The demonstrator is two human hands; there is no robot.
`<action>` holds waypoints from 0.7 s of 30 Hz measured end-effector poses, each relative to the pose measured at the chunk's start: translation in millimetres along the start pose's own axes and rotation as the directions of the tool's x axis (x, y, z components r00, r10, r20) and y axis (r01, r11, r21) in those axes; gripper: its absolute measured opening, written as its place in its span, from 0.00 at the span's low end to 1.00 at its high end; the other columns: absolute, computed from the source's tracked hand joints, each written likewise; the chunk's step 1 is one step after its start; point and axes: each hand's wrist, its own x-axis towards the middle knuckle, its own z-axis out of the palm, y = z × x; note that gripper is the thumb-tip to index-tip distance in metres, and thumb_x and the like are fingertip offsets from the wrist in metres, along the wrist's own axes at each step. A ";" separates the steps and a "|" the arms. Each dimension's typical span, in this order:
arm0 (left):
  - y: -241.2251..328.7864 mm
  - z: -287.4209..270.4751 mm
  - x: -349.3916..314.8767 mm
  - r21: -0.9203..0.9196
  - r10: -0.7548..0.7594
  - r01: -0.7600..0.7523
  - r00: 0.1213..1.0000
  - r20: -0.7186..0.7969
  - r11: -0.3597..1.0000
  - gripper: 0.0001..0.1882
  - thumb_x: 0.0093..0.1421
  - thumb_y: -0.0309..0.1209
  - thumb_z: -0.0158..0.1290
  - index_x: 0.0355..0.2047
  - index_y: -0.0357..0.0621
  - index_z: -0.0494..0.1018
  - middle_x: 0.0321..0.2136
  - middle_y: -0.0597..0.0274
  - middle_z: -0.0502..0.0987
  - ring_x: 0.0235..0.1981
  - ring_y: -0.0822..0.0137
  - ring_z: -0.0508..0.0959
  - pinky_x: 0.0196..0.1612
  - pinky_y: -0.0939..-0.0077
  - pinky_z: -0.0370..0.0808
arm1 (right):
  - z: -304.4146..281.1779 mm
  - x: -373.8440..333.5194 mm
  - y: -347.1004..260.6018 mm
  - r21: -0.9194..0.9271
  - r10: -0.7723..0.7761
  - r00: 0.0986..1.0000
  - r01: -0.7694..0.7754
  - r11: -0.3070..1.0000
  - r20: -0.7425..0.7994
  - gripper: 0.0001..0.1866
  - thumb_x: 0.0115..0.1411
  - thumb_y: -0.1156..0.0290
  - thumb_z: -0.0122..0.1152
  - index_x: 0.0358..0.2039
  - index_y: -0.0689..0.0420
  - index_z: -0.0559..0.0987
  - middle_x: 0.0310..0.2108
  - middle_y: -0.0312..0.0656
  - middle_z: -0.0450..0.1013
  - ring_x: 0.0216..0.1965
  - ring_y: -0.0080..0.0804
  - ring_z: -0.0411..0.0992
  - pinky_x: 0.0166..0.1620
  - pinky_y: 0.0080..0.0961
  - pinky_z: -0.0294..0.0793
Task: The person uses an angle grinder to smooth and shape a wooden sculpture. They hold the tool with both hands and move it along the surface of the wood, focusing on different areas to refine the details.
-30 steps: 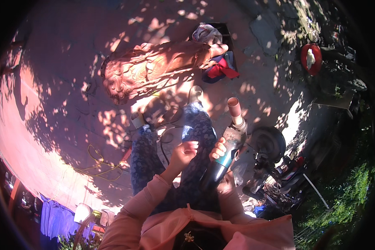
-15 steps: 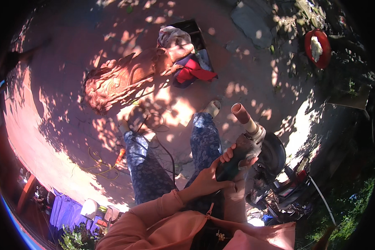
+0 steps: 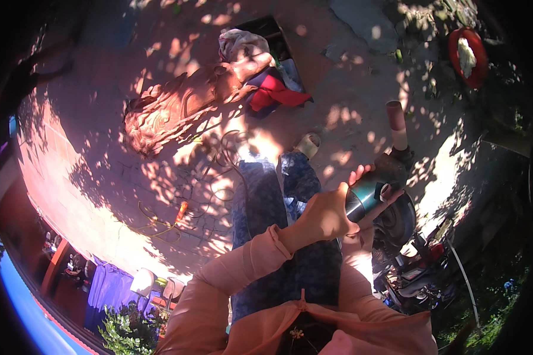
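Note:
Both my hands are around a handheld power tool (image 3: pixel 364 195) with a teal and black body, looking like an angle grinder. A reddish-brown cylinder (image 3: pixel 395 118) sticks up from its dark head, pointing away from me. My left hand (image 3: pixel 323 216) wraps the near end of the body. From below, my right hand (image 3: pixel 388 204) supports the body nearer the head, its fingers partly hidden. On the ground ahead and to the left lies a carved reddish-brown wooden piece (image 3: pixel 183 109), apart from the tool. Red and navy cloth (image 3: pixel 275 94) lies at its right end.
A dark box (image 3: pixel 290 68) with a pale patterned cloth (image 3: pixel 243 44) sits behind the carving. Cords and an orange connector (image 3: pixel 182 212) lie on the paving at left. A motorbike (image 3: pixel 420 260) stands close on my right. A red basin (image 3: pixel 484 59) is at far right.
The tool has swung right and away from me in both hands, and its cylinder now stands more upright. My left leg has shifted right, closer to the other leg.

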 end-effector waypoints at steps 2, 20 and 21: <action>-2.8 -29.0 -1.4 0.078 -0.033 0.037 0.998 -0.049 0.996 0.41 0.41 0.50 0.67 0.45 0.31 0.66 0.31 0.39 0.78 0.36 0.45 0.80 0.41 0.60 0.76 | 22.4 16.3 30.0 -0.044 0.025 0.997 -0.029 0.999 -0.074 0.46 0.50 0.28 0.54 0.48 0.62 0.67 0.42 0.46 0.67 0.43 0.40 0.65 0.49 0.37 0.67; -147.6 -243.1 -0.3 0.247 -0.425 0.442 0.897 -0.119 0.862 0.53 0.32 0.51 0.70 0.53 0.29 0.63 0.40 0.39 0.77 0.43 0.47 0.79 0.45 0.63 0.75 | -2.7 98.5 307.4 0.268 0.312 0.941 -0.270 0.925 -0.129 0.38 0.61 0.35 0.42 0.49 0.61 0.70 0.38 0.45 0.71 0.40 0.38 0.70 0.48 0.35 0.72; -155.7 -251.6 8.2 0.293 -0.434 0.446 0.895 -0.109 0.846 0.52 0.32 0.50 0.70 0.53 0.29 0.63 0.40 0.39 0.77 0.43 0.47 0.79 0.46 0.63 0.75 | -7.0 106.7 316.6 0.266 0.307 0.938 -0.257 0.929 -0.163 0.38 0.61 0.34 0.42 0.48 0.62 0.70 0.37 0.45 0.71 0.40 0.37 0.71 0.48 0.35 0.72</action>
